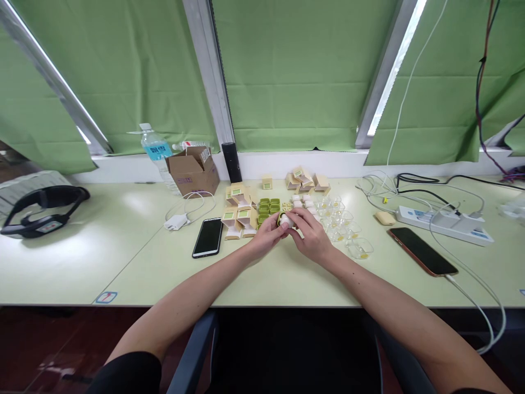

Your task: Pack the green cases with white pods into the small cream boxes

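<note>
Over the middle of the table, my left hand (266,236) is closed around a small green container (279,218), mostly covered by the fingers. My right hand (312,236) meets it from the right, its fingers closed on a rounded white piece (286,221) at the container's opening. Just behind the hands stand several olive-green square containers (269,205) in rows, with tiny yellow pieces (286,206) beside them. Several whitish blocks (308,203) lie behind my right hand. To the right spread several clear plastic covers (360,248).
Open cardboard boxes (239,216) and a black phone (207,237) lie to the left; more small boxes (303,178) sit at the back. A brown carton (193,171) and water bottle (158,153) stand back left. Rightward are another phone (422,250), a power strip (445,224) and cables.
</note>
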Demonstrator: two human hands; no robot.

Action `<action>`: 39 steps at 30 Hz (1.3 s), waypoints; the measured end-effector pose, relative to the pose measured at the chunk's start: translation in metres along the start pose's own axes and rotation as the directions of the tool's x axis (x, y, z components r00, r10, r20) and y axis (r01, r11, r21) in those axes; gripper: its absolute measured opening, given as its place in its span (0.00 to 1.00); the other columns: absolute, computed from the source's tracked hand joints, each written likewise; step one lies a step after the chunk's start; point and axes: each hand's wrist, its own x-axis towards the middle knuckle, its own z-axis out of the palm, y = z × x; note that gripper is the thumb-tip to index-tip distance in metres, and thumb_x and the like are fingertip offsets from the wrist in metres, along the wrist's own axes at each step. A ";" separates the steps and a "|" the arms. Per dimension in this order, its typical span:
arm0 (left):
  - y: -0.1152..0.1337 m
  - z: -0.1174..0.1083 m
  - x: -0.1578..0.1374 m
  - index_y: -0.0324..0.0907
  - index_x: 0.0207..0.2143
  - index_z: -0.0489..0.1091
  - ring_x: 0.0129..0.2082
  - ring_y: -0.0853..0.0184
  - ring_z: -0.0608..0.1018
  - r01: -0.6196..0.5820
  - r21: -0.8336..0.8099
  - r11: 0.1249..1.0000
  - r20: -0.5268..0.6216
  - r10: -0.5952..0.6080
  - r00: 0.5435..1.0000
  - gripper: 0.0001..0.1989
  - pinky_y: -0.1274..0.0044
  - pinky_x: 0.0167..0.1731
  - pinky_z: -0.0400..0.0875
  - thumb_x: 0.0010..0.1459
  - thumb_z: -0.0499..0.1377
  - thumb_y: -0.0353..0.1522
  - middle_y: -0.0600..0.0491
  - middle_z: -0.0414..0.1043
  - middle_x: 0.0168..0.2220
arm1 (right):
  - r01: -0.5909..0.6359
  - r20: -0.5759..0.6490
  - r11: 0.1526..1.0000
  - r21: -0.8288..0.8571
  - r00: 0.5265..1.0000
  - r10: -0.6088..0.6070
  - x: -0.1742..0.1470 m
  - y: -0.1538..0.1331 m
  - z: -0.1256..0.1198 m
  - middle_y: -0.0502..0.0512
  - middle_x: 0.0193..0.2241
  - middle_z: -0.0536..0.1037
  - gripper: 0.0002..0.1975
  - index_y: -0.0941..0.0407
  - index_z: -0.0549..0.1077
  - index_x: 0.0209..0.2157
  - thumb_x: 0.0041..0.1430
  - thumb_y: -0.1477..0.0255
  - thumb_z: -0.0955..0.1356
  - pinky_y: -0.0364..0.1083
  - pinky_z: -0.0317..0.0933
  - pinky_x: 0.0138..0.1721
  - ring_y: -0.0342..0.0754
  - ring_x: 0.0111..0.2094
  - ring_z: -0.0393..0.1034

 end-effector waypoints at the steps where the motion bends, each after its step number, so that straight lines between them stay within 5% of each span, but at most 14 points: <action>1: 0.000 0.000 0.000 0.41 0.47 0.74 0.39 0.70 0.75 -0.002 0.000 1.000 0.003 0.002 1.000 0.29 0.77 0.42 0.68 0.48 0.76 0.46 0.51 0.74 0.41 | 0.006 -0.003 1.000 0.003 1.000 -0.006 0.000 0.000 0.000 0.65 0.49 0.77 0.20 0.53 0.69 0.62 0.72 0.72 0.65 0.54 0.77 0.49 0.57 0.53 0.75; 15: 0.008 0.003 -0.001 0.39 0.43 0.76 0.35 0.68 0.71 -0.058 -0.130 0.990 0.089 0.070 0.994 0.20 0.75 0.37 0.65 0.52 0.74 0.38 0.49 0.73 0.38 | -0.057 -0.001 0.998 0.028 0.998 0.057 0.001 0.001 -0.001 0.65 0.52 0.76 0.22 0.52 0.66 0.64 0.71 0.71 0.64 0.60 0.75 0.55 0.59 0.55 0.74; 20: 0.009 0.003 0.001 0.37 0.43 0.78 0.38 0.64 0.74 -0.050 -0.184 0.982 0.056 0.061 0.997 0.13 0.73 0.42 0.68 0.60 0.67 0.37 0.44 0.76 0.42 | -0.078 -0.009 0.996 0.048 0.997 0.078 0.003 -0.001 -0.003 0.65 0.53 0.75 0.24 0.51 0.64 0.66 0.71 0.72 0.65 0.59 0.77 0.52 0.58 0.56 0.73; 27: 0.012 -0.004 0.005 0.37 0.47 0.78 0.42 0.64 0.77 -0.121 -0.169 0.978 -0.057 0.113 0.992 0.16 0.75 0.44 0.71 0.58 0.69 0.35 0.45 0.78 0.44 | -0.127 0.055 0.992 0.017 0.990 0.126 0.010 -0.006 -0.013 0.65 0.54 0.74 0.21 0.52 0.67 0.62 0.69 0.71 0.66 0.57 0.77 0.48 0.58 0.55 0.73; 33: 0.014 -0.016 0.010 0.37 0.48 0.77 0.40 0.64 0.79 -0.185 -0.158 0.970 -0.165 0.158 0.973 0.14 0.73 0.42 0.74 0.61 0.65 0.32 0.44 0.78 0.45 | -0.215 0.169 0.954 -0.207 0.953 0.252 0.030 0.000 -0.063 0.59 0.45 0.80 0.06 0.52 0.77 0.41 0.64 0.75 0.69 0.54 0.73 0.40 0.58 0.46 0.75; 39: 0.013 -0.017 0.010 0.38 0.51 0.77 0.47 0.58 0.80 -0.223 -0.140 0.965 -0.181 0.196 0.964 0.16 0.67 0.46 0.76 0.61 0.64 0.34 0.41 0.77 0.51 | -0.274 0.354 0.896 -0.350 0.847 0.397 0.006 0.012 -0.147 0.55 0.38 0.81 0.04 0.50 0.78 0.35 0.64 0.71 0.69 0.52 0.68 0.36 0.57 0.41 0.75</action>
